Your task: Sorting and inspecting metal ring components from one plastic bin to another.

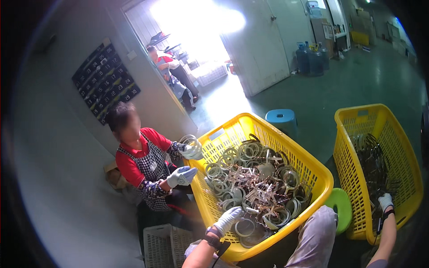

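My left hand (229,219), in a white glove, is over the near left side of a large yellow basket (263,124), its fingers stretched forward. A pale ring (245,227) lies just beside its fingertips; I cannot tell whether they touch. The basket holds a heap of clear and pale rings mixed with copper-coloured and white small parts (257,185). At far right, my gloved right hand (385,202) reaches down inside a second yellow basket (357,117), against dark, tangled parts (373,161). Its fingertips are hidden, so its grip does not show.
A co-worker (143,156) in a red shirt and checked apron sits at left, holding several rings (191,145) in a gloved hand. A green stool (339,210) stands between the baskets, a blue stool (281,119) behind. A grey crate (161,243) is at lower left. Another person (167,67) is beyond the doorway.
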Tool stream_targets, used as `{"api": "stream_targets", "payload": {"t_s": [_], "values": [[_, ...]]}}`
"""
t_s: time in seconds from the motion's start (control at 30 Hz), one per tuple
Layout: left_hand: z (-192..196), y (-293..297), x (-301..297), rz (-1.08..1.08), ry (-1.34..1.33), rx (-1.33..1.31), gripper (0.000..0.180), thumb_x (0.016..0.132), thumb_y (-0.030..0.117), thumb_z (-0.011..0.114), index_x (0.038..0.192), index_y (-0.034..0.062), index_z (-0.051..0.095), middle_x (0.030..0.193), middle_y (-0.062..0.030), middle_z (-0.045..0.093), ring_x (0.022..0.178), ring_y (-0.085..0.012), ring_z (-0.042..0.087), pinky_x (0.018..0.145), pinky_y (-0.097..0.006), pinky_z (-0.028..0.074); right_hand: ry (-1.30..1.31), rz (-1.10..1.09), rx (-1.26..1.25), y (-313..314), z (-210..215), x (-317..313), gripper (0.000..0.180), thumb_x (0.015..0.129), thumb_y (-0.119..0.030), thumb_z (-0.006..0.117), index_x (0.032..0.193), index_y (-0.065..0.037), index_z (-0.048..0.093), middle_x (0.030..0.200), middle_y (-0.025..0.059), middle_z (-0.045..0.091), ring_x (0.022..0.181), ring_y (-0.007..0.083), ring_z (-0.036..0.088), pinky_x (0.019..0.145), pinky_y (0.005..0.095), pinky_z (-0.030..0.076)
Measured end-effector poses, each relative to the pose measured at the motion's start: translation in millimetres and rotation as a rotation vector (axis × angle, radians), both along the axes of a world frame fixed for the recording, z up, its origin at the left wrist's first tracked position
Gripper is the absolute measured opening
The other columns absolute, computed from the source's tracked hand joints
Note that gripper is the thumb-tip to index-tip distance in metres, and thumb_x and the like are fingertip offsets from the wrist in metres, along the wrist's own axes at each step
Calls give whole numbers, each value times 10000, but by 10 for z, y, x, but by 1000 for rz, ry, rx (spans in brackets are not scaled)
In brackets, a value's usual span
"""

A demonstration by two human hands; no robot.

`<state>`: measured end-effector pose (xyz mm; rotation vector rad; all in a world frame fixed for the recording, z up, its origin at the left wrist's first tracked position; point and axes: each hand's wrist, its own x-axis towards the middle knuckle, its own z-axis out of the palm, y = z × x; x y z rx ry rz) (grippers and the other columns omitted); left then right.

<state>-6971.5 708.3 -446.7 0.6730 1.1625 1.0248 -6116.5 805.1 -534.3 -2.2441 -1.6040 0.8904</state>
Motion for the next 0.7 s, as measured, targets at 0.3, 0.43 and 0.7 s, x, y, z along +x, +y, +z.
{"api": "stream_targets", "payload": {"t_s": [0.3,0.43,0.7], "values": [[341,148,-54,64,-78,142,324,915,233,632,1173,56,548,1024,-78,621,919,-203,626,851,-338,521,24,336,723,630,2393,-3030,457,851,-94,595,1282,12,488,1234,176,519,1103,276,540,943,354,447],[584,104,-135,150,-49,207,444,915,263,630,1262,25,489,1082,-81,615,879,-198,635,844,-338,520,103,1013,456,683,2720,-4582,359,883,-207,588,1185,-13,581,1051,185,634,1005,317,602,896,385,467],[810,34,-162,270,103,291,410,925,184,613,1284,23,497,1118,-54,599,944,-123,585,842,-271,495,-50,1181,-18,872,1227,-6637,328,835,-334,614,931,-25,669,814,181,673,769,335,649,723,410,508]]}}
